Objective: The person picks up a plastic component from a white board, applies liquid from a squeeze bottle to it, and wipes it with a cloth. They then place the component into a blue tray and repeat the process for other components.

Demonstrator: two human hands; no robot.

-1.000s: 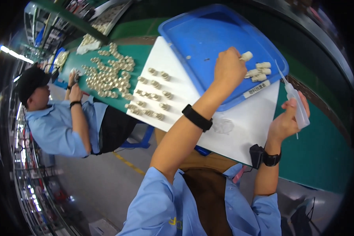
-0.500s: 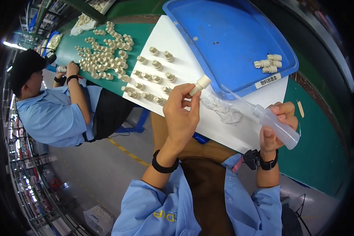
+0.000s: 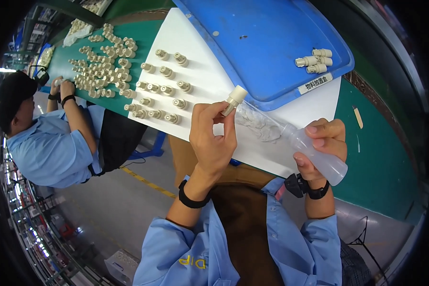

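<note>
My left hand (image 3: 211, 138) pinches a beige cylindrical connector (image 3: 235, 97) between thumb and fingertips, its wider collar up and slightly tilted. Wrapped in my right hand (image 3: 325, 145) is a translucent squeeze bottle (image 3: 319, 156), lying at a slant. Its thin nozzle points up-left, the tip close by the connector's collar; whether they touch I cannot tell. Beneath the nozzle a crumpled white cloth (image 3: 258, 125) rests on a white sheet (image 3: 281, 159). Similar connectors (image 3: 166, 72) stand in loose rows on the sheet's left part.
A blue tray (image 3: 267, 97) across the sheet's far side holds several connectors (image 3: 319, 61). Many more connectors (image 3: 102, 71) crowd the green table (image 3: 381, 157) at left. There a co-worker (image 3: 52, 138) sits working. A small wooden-looking stick (image 3: 357, 117) lies at right.
The bottle has come left and its nozzle tip is now nearer the connector's collar. The whole view has shifted a little, so the table things appear further left.
</note>
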